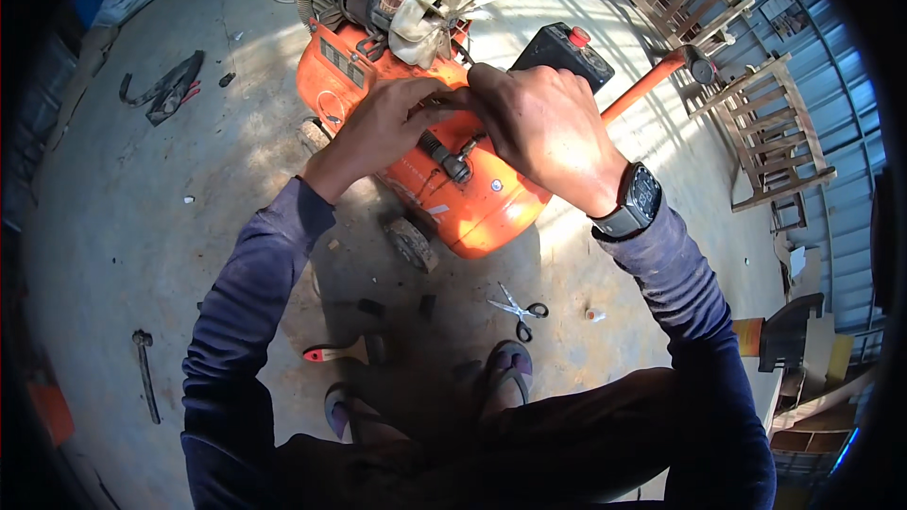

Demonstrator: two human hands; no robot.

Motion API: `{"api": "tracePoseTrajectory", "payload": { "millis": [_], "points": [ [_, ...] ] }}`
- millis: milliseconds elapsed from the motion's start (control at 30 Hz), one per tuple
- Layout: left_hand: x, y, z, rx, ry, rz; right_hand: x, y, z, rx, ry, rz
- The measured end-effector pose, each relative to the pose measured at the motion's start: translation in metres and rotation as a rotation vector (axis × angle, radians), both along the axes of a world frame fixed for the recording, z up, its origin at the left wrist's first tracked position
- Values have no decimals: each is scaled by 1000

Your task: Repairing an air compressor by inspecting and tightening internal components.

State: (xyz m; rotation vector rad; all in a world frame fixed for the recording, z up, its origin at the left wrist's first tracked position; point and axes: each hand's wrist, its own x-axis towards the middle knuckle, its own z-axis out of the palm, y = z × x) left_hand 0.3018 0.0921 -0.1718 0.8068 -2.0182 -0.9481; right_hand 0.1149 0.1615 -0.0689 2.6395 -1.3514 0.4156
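From the head camera, looking down, both hands meet on top of an orange air compressor (472, 198) that stands on its small wheels on the concrete floor (142, 227), directly in front of the person's sandalled feet. The work in hand appears to be fitting or tightening a small part at the black fitting (452, 162) on the upper side of the tank, just below the motor, which has a pale rag (436, 2) draped over it. The left hand (378, 127) is curled, its fingers drawn together in a pinch at the spot where the two hands meet; what it grips is too small and too hidden to name. The right hand (543, 123), wearing a dark wristwatch (638, 200), arches over from the other side with fingers bent down and closed toward the same point, its palm hiding the part beneath, so I cannot tell whether it clamps anything or only steadies. Judging from this, the next move calls for a fine twist or press with the fingertips while the other hand holds the fitting still. On the floor near the feet lie scissors (518, 310) and a red-tipped paintbrush (342, 351); wooden chairs (756, 123) stand well apart at the right.
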Motion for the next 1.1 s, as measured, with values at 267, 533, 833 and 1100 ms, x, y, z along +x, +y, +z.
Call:
{"api": "tracePoseTrajectory", "payload": {
  "millis": [267,533,833,1100],
  "points": [
    [5,-4,-4,-428,-195,-163,-52,52,-63,27,-204,-79],
    [-8,-8,-18,-467,-213,-197,-65,57,-91,81,-66,-144],
    [-7,-2,-12,-528,-266,-193,-67,61,-103,138,-115,-128],
    [-11,-3,-7,-475,-280,-203,-74,60,-115,170,-169,-126]
  ]
}}
